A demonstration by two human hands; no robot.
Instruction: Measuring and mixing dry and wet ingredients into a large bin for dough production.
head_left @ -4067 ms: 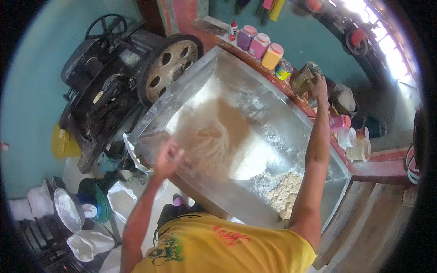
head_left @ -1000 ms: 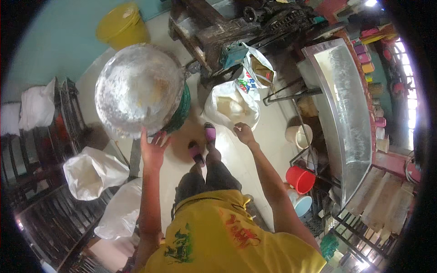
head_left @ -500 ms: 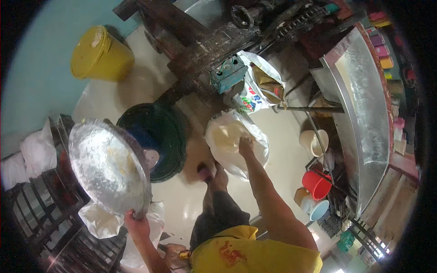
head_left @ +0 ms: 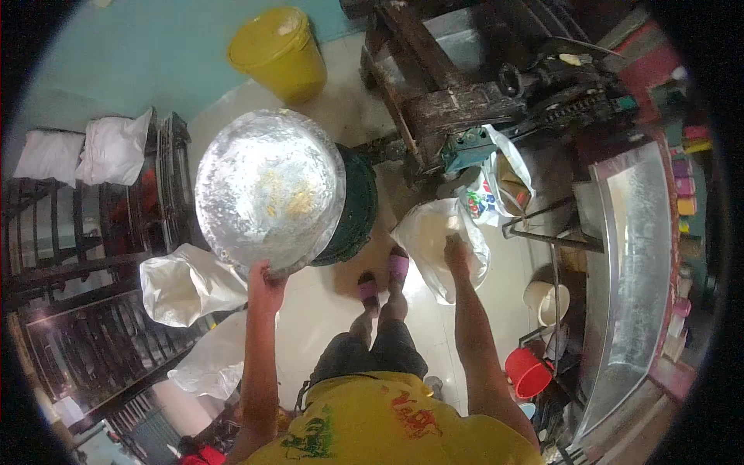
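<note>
A wide, round, dented metal pan (head_left: 252,186) with yellowish residue lies over a dark green tub (head_left: 353,229), covering much of it; whether it rests there is unclear. My left hand (head_left: 265,280) grips the pan's near rim. My right hand (head_left: 457,249) reaches into an open white sack (head_left: 422,231) of pale powder on the floor; its fingers are partly hidden. A second sack (head_left: 504,182), printed and holding brownish contents, stands behind that one.
Around me are a yellow bucket (head_left: 275,60), dark machinery (head_left: 457,108), a metal trough (head_left: 635,325), a red bucket (head_left: 527,368), a cream bucket (head_left: 546,302), white sacks (head_left: 186,287) on the left and dark racks (head_left: 93,353).
I have turned from the metal table toward the sacks. My left hand took hold of the pan, which swung left and is back over the green tub. My right hand went into the sack.
</note>
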